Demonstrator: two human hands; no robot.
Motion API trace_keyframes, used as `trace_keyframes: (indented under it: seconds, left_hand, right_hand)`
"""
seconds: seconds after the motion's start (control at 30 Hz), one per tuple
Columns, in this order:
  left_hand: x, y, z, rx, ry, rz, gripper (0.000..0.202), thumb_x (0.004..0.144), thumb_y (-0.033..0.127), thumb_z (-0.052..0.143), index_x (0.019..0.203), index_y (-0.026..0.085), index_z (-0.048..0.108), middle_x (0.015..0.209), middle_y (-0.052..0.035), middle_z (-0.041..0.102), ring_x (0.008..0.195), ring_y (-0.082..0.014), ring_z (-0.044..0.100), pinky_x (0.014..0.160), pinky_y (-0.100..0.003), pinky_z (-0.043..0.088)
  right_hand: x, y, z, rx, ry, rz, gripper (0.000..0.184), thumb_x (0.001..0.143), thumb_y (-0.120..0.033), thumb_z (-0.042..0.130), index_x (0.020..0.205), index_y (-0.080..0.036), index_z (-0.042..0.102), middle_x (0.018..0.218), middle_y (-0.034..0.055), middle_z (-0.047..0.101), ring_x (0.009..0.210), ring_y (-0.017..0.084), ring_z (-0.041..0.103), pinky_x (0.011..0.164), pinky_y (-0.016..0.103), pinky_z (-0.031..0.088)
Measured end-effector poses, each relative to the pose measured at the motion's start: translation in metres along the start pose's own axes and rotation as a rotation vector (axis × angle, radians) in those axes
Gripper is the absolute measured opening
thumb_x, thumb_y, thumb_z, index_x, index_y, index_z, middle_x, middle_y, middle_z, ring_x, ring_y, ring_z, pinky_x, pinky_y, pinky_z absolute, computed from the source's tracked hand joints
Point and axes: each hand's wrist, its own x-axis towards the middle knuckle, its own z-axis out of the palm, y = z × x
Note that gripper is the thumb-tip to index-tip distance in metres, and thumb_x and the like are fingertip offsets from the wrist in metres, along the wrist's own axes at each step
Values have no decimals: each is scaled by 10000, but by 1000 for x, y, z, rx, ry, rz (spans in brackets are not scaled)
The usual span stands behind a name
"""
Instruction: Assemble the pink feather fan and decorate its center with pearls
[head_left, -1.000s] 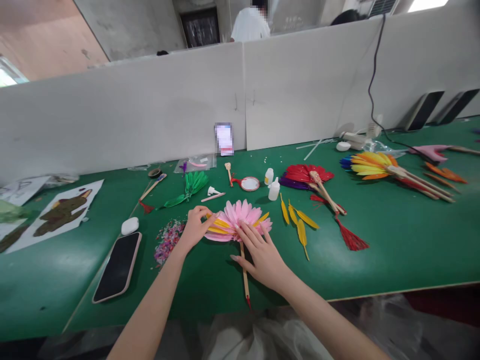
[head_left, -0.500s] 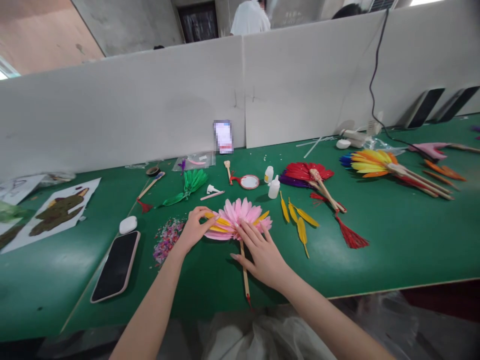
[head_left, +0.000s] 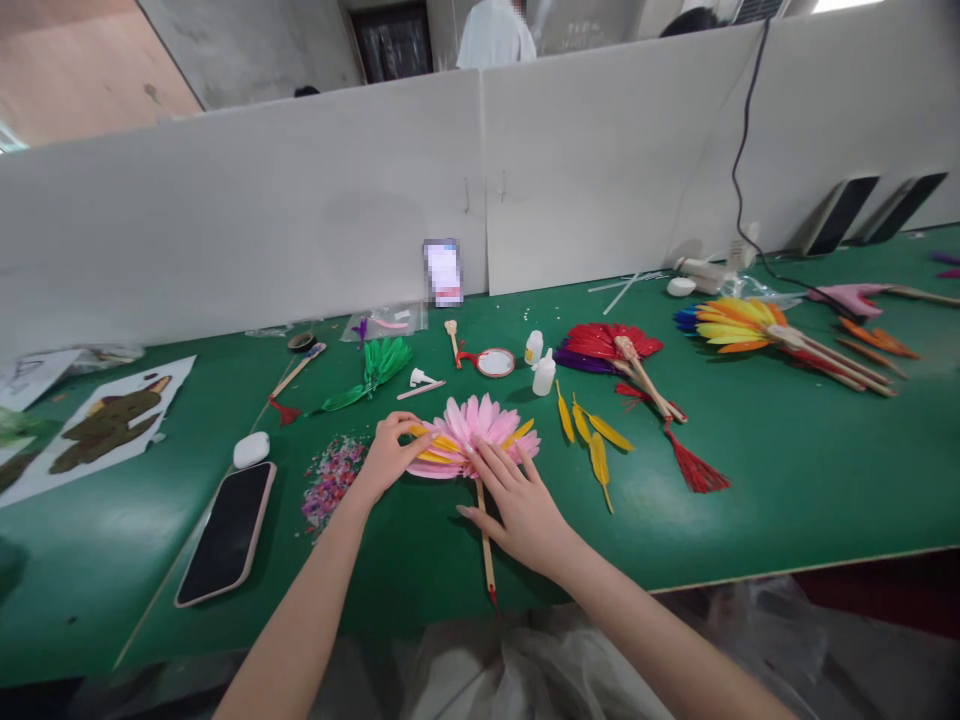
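A pink feather fan with a thin wooden handle lies on the green table in front of me. Yellow feathers lie across its left half. My left hand pinches one of those yellow feathers at the fan's left edge. My right hand lies flat with fingers spread over the fan's base and handle, pressing it down.
Loose yellow feathers lie right of the fan; two glue bottles and a small mirror behind it. A phone, white case and glitter pile sit left. Finished fans lie right. White partitions back the table.
Both hands stay on the fan almost unmoved; only the camera view has shifted slightly.
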Motion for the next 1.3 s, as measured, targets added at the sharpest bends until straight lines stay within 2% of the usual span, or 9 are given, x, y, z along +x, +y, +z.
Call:
trace_keyframes:
  seconds: [0.2,0.37,0.63,0.83,1.0,1.1,1.2,1.3]
  left_hand:
    - [0,0,3,9,12,-11,177,723,381,643,691,214,693,942,-44,580,955,-230,527,933,-411,381]
    - [0,-4,4,17,39,-42,177,713,375,656,755,206,687,944,-51,572,969,-239,508,921,-410,377]
    - [-4,-3,2,27,40,-54,170,787,334,586,749,197,680,939,-56,582,953,-217,530,917,-386,378]
    - [-2,-10,2,28,156,-64,179,781,352,590,750,189,658,893,-47,605,835,-190,535,838,-345,406]
    - [-1,-19,-12,7,295,-113,265,811,409,525,729,187,645,825,-42,621,772,-182,545,720,-290,425]
    - [-3,-23,-19,2,382,-148,335,840,440,459,690,190,624,748,-31,612,736,-179,547,669,-273,415]
    - [-4,-25,-23,0,430,-165,395,864,459,397,636,193,578,651,-14,581,672,-168,540,634,-265,400]
    - [-5,-25,-24,0,433,-151,442,870,465,376,558,194,532,639,-12,592,678,-164,560,664,-264,403]
  right_hand:
    - [0,0,0,-4,-5,2,639,931,-492,343,1459,-150,233,1502,76,252,1373,251,251,1094,502,231]
    - [0,0,-2,-3,-3,-6,632,932,-495,338,1450,-143,256,1502,76,252,1368,249,263,1100,506,214]
    - [-1,2,2,-26,16,-26,600,934,-474,361,1447,-177,270,1503,81,256,1367,239,269,1121,501,126]
    - [-2,3,6,-55,29,-24,609,931,-491,361,1444,-175,277,1504,78,259,1369,235,262,1126,477,98]
    - [-3,4,8,-72,59,-35,630,924,-493,380,1451,-175,247,1501,84,269,1372,232,255,1127,469,79]
    - [-2,3,3,-72,111,-62,646,925,-490,388,1446,-145,229,1495,108,283,1373,234,250,1124,468,94]
    - [0,3,-8,-47,223,-55,569,944,-417,384,1412,-116,265,1463,146,341,1358,244,278,1114,482,136]
    - [-3,12,-22,23,376,19,415,945,-348,391,1296,-127,397,1299,171,519,1236,268,440,1046,490,289]
